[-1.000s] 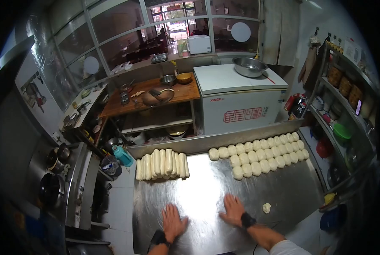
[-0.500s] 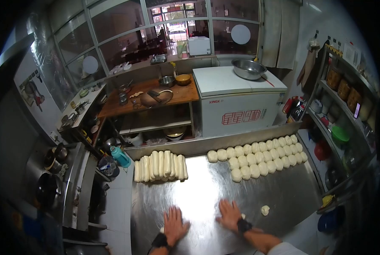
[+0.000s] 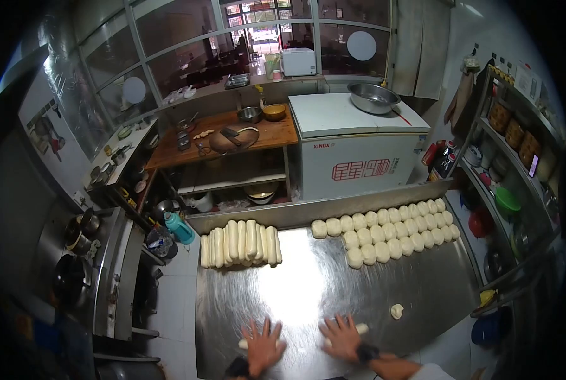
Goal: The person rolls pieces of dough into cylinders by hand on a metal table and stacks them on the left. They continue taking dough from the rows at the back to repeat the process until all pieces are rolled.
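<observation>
My left hand (image 3: 263, 347) lies flat with spread fingers on a short dough roll, whose pale end (image 3: 242, 344) sticks out at its left. My right hand (image 3: 342, 339) presses flat in the same way on another dough roll, its end (image 3: 362, 329) showing past the fingers. The rest of both rolls is hidden under my palms. Right of my right hand, a small lump of dough (image 3: 396, 311) sits alone on the steel table (image 3: 232, 301). Farther back are a stack of long dough rolls (image 3: 242, 244) at left and rows of round dough balls (image 3: 384, 242) at right.
A raised steel edge (image 3: 248, 220) runs along the table's back. Beyond it stand a white chest freezer (image 3: 359, 161) bearing a metal basin (image 3: 373, 99) and a wooden worktable (image 3: 162, 161). A stove (image 3: 109, 278) is at left, with shelves (image 3: 505, 152) at right.
Both hands have slid back toward me over the table. Their fingers are spread wider, and more of each dough roll shows beside them.
</observation>
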Demonstrator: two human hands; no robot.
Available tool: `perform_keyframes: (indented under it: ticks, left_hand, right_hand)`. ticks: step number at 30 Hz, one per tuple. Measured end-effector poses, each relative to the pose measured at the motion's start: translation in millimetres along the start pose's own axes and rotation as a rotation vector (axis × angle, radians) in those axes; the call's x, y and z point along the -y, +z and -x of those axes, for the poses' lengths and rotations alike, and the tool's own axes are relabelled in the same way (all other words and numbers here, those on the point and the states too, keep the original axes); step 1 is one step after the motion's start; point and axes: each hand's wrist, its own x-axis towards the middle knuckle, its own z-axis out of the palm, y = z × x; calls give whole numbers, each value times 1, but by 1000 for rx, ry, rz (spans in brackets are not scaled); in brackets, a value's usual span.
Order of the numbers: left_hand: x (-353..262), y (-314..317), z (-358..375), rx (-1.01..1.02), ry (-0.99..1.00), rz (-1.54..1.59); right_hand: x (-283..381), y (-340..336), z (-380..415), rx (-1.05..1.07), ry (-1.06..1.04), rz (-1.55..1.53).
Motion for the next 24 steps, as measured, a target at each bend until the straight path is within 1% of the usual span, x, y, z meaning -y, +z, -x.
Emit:
perform_keyframes:
  ticks: [2, 3, 5, 6, 7, 8, 9, 10, 12, 13, 15, 16, 17, 18, 20, 21, 23, 24]
  left_hand:
    - [0, 15, 74, 148, 37, -6]
    - [2, 26, 92, 146, 31, -3]
    - [9, 40, 115, -160, 148, -108]
    - [14, 25, 91, -103, 88, -20]
    - [24, 9, 44, -57, 30, 67]
    - [33, -8, -1, -122, -29, 19]
    - [39, -17, -32, -180, -87, -25]
    - [47, -14, -44, -168, -87, -20]
    - [60, -11, -58, -296, -69, -180]
    - [51, -17, -29, -246, -9, -81]
    - [38, 5, 41, -156, -1, 35]
    - [27, 14, 84, -107, -33, 50]
    - [16, 19, 106, -64, -63, 67]
    - [20, 18, 104, -64, -64, 70]
    - [35, 14, 90, -63, 29, 106]
    - [43, 9, 66, -79, -4, 127]
    - [55, -4, 15, -176, -102, 9]
    - [63, -8, -12, -219, -171, 43]
  right_hand:
    - [-1, 59, 80, -2, -106, 60]
    - [-6, 89, 89, -1, -112, 63]
    - [-11, 137, 89, 35, -137, 906]
    - [-12, 87, 65, -27, -86, 463]
    - [-20, 29, 27, -90, -32, 26]
    - [-28, 9, -7, -186, 47, 14]
    - [-37, 7, -32, -275, 128, 0]
    - [-38, 8, -34, -263, 131, -3]
    - [-46, 5, -32, -313, 94, 85]
    - [-40, 9, -3, -225, 41, 59]
    - [-21, 4, 54, -160, 36, -18]
    - [-21, 14, 72, -155, 27, -20]
    - [-29, 21, 88, -146, -22, 17]
    - [-34, 25, 97, -137, -66, 51]
    - [-48, 26, 83, -90, -68, -12]
    - [-55, 25, 71, -39, -76, -75]
    - [-59, 16, 47, 87, -85, -121]
    - [-56, 6, 37, 72, 10, -237]
